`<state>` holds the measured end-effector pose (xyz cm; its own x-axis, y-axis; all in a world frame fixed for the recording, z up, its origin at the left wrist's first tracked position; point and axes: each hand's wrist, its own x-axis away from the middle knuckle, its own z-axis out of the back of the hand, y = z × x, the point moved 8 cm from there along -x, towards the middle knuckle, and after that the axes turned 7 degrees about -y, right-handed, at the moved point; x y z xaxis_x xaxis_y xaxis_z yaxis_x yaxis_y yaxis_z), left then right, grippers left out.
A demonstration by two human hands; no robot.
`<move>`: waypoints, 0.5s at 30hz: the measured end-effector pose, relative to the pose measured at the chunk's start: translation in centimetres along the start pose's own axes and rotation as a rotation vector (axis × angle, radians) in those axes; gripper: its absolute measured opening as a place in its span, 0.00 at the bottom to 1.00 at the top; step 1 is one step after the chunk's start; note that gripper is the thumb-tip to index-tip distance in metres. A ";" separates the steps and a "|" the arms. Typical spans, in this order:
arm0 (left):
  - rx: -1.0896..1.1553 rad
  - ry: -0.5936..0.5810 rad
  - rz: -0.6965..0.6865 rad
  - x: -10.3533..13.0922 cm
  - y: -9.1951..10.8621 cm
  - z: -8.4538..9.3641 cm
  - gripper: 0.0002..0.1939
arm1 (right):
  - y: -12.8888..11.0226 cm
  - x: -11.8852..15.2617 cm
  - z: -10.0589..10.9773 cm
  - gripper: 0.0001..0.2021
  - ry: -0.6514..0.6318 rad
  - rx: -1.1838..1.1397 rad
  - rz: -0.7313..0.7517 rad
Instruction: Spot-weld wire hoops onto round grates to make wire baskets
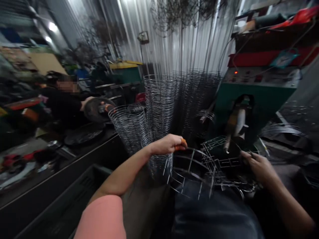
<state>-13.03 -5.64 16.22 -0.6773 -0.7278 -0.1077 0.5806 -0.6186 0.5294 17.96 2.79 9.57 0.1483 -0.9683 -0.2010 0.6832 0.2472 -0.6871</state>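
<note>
My left hand, with orange covering on its fingers, is closed on the rim of a round wire frame. The frame has curved rings joined by short cross wires and sits over my dark apron. To the right, my right hand has its fingers pinched together beside a pile of wire grid pieces. A thin dark line rises from its fingertips, but blur hides what it holds. Just above the pieces, a metal electrode arm sticks out of a green machine.
Tall stacks of wire rings stand ahead, with another leaning stack to their left. A dark crate lies at lower left. Another person works at the left near a round disc. Coiled wire lies at right.
</note>
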 end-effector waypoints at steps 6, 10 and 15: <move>-0.316 0.281 0.386 5.3 -6.4 8.3 0.08 | -2.1 2.2 -1.9 0.21 -0.046 0.091 0.005; -0.583 0.479 0.591 7.6 -8.5 9.6 0.10 | -1.1 3.4 -2.0 0.21 -0.035 0.054 -0.028; -0.588 0.323 0.703 5.9 -12.5 -0.1 0.14 | 0.2 5.2 -3.1 0.23 -0.112 -0.008 -0.119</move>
<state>-24.25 -2.19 8.92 0.0163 -0.9797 -0.1997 0.9979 0.0033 0.0654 16.68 -2.13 6.24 0.1463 -0.9885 -0.0390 0.6952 0.1308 -0.7068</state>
